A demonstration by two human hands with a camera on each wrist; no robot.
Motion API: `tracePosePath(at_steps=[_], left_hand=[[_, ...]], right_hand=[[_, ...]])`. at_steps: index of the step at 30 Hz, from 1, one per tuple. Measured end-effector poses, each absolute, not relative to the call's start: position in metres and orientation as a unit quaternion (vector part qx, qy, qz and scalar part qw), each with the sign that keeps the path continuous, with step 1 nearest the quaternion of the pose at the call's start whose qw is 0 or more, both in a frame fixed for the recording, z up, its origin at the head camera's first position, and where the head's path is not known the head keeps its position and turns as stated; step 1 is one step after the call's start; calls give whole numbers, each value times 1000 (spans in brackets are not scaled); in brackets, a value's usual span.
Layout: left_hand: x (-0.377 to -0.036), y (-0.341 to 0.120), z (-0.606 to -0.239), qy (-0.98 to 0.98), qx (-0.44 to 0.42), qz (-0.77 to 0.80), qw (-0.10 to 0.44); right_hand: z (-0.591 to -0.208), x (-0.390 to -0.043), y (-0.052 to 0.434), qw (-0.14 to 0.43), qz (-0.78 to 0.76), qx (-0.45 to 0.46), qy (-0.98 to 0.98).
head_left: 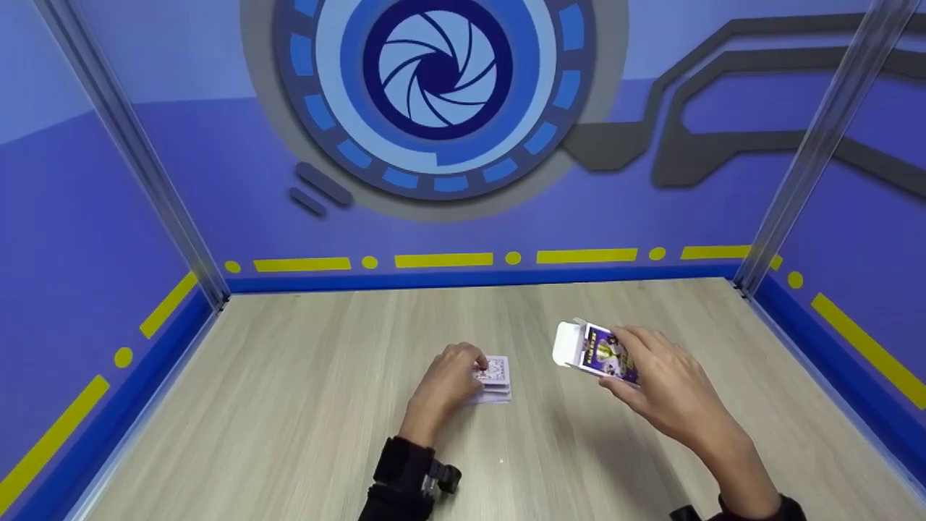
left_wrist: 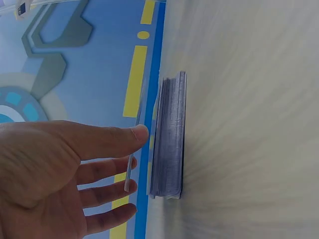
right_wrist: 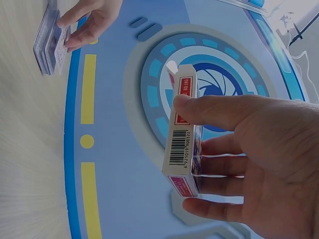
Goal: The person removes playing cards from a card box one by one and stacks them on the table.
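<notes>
A deck of playing cards (head_left: pixel 498 381) lies on the wooden table (head_left: pixel 289 405), a little left of centre. My left hand (head_left: pixel 474 365) is at the deck's left side. In the left wrist view it (left_wrist: pixel 133 149) pinches a single card (left_wrist: pixel 130 172) between thumb and fingers, lifted a little off the deck (left_wrist: pixel 169 134). To the right, my right hand (head_left: pixel 615 362) holds a purple card box (head_left: pixel 597 352) above the table, its white flap open toward the left. In the right wrist view the thumb lies on the box's barcode side (right_wrist: pixel 180 144) and the fingers (right_wrist: pixel 214 209) wrap the other face.
Blue printed walls (head_left: pixel 217 181) with yellow dashes close the table in on the left, back and right. Metal posts (head_left: pixel 817 145) stand at the back corners. Bare wood shows in front of and around the hands.
</notes>
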State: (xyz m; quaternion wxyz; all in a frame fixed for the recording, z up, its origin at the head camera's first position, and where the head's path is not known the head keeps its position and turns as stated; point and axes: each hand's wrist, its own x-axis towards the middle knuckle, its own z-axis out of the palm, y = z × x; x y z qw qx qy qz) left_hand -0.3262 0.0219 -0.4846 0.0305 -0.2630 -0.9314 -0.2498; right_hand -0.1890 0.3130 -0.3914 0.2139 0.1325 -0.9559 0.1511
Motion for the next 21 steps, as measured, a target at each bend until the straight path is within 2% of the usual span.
tracePosePath(at_steps=[13, 21], left_hand=[[-327, 23, -494, -930, -249, -269, 4], [-327, 23, -494, -931, -244, -273, -11]], right_hand=[[-391, -188, 312, 201, 156, 125, -959], [-391, -188, 313, 213, 150, 134, -956]])
